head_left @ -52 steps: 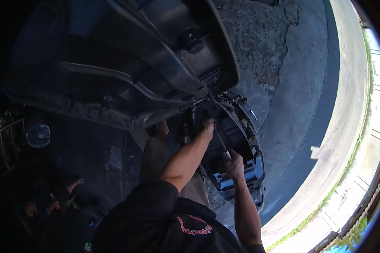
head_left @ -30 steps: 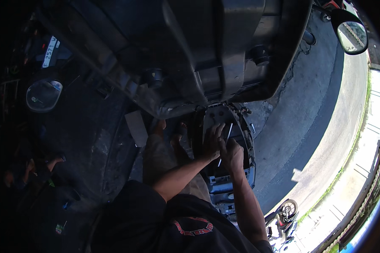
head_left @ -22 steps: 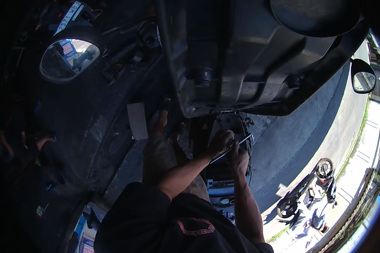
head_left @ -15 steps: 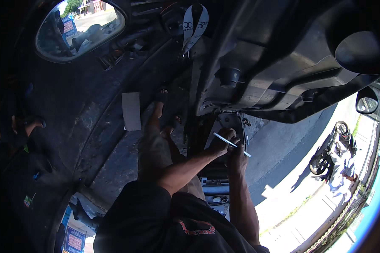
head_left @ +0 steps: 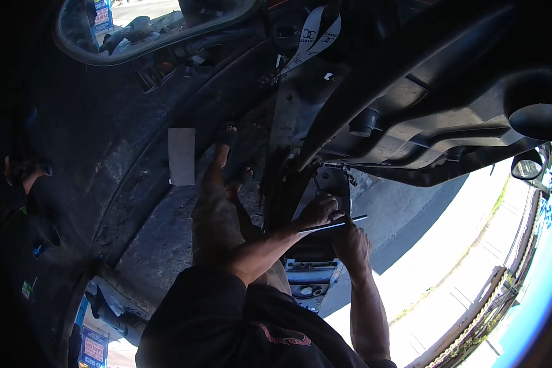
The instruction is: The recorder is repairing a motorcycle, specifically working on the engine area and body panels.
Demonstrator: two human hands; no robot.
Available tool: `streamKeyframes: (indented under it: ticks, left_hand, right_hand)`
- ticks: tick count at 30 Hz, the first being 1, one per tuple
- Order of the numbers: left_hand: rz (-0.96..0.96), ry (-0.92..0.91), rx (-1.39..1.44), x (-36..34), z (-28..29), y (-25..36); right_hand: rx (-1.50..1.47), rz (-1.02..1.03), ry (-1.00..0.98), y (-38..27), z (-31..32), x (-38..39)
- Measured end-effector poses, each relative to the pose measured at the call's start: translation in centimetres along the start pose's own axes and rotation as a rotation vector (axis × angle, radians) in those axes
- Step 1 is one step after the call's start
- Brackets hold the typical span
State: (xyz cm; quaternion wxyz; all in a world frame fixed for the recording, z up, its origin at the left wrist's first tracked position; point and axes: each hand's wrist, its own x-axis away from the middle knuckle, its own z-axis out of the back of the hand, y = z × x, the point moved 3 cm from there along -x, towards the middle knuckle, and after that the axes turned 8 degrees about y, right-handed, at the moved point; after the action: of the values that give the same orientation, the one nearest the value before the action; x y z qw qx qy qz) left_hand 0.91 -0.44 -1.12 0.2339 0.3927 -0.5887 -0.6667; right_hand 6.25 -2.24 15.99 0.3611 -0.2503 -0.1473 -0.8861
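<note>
My left hand [head_left: 319, 210] is closed, its fingers curled over a narrow dark panel [head_left: 332, 179] with holes in it. What those fingers grip is hidden. Just to its right and a little lower, my right hand [head_left: 353, 242] is closed on a thin silver rod [head_left: 332, 226]. The rod crosses below my left hand and sticks out past my right fingertips, rising slightly to the right. Both hands are close together. Below them sits a grey part with round openings [head_left: 308, 291].
A large black moulded panel [head_left: 423, 135] overhangs at upper right, with a side mirror [head_left: 527, 167] beyond it. A white printed strap [head_left: 318, 38] hangs at the top. A flat cardboard piece [head_left: 181, 156] lies on the dark floor, left of my sandalled feet. Sunlit pavement [head_left: 448, 270] shows outside.
The rod slanted down to the right before; now it tilts up to the right. My right hand has turned and lowered slightly. The motorcycle with a person outside has gone from view.
</note>
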Motion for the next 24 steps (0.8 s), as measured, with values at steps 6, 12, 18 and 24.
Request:
streamKeyframes:
  ticks: [6,12,18,24]
  left_hand:
    - [0.194,0.153,-0.034,-0.3,-0.4,-1.1]
    - [0.017,0.113,-0.009,0.9,-0.2,-1.7]
    - [0.273,0.062,-0.024,1.0,-1.1,-2.4]
    - [0.122,0.060,-0.014,0.8,-0.4,-1.5]
  right_hand:
    - [-0.002,-0.021,-0.242,-1.9,-2.7,2.0]
    - [-0.168,-0.105,0.046,-2.3,0.7,-1.7]
    - [0.158,-0.026,-0.231,-0.7,-1.5,0.3]
    - [-0.008,0.091,0.033,-1.1,0.8,-2.2]
